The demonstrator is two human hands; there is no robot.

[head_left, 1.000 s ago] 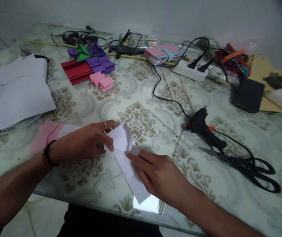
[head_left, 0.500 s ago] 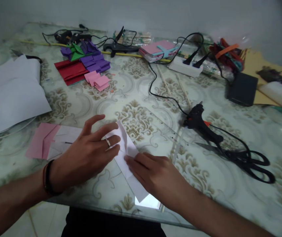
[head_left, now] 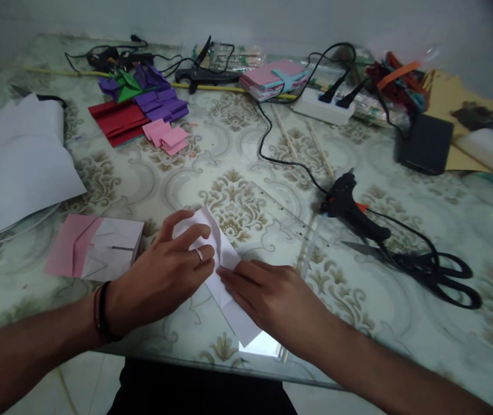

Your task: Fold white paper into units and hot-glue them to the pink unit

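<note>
A folded strip of white paper (head_left: 240,323) lies slantwise on the table in front of me, its upper end creased and partly lifted. My left hand (head_left: 175,268), with a ring and a dark wristband, curls its bent fingers over the upper left part of the strip. From the other side, my right hand (head_left: 272,294) pinches the strip's right edge near the middle, fingers together; its thumb is mostly hidden. Left of my left hand lies a folded pink-and-white paper piece (head_left: 95,248), flat on the table.
Right of my hands are a black glue gun (head_left: 352,210), black-handled scissors (head_left: 428,274) and a clear ruler (head_left: 283,210). White sheets (head_left: 17,167) lie at left. Behind are red folded paper (head_left: 119,120), pink folded paper (head_left: 166,137), a power strip (head_left: 324,108) and a paper stack (head_left: 272,79).
My left hand has moved slightly right and its fingers have curled in more on the paper, uncovering more of the pink-and-white piece. My right hand stays nearly in place.
</note>
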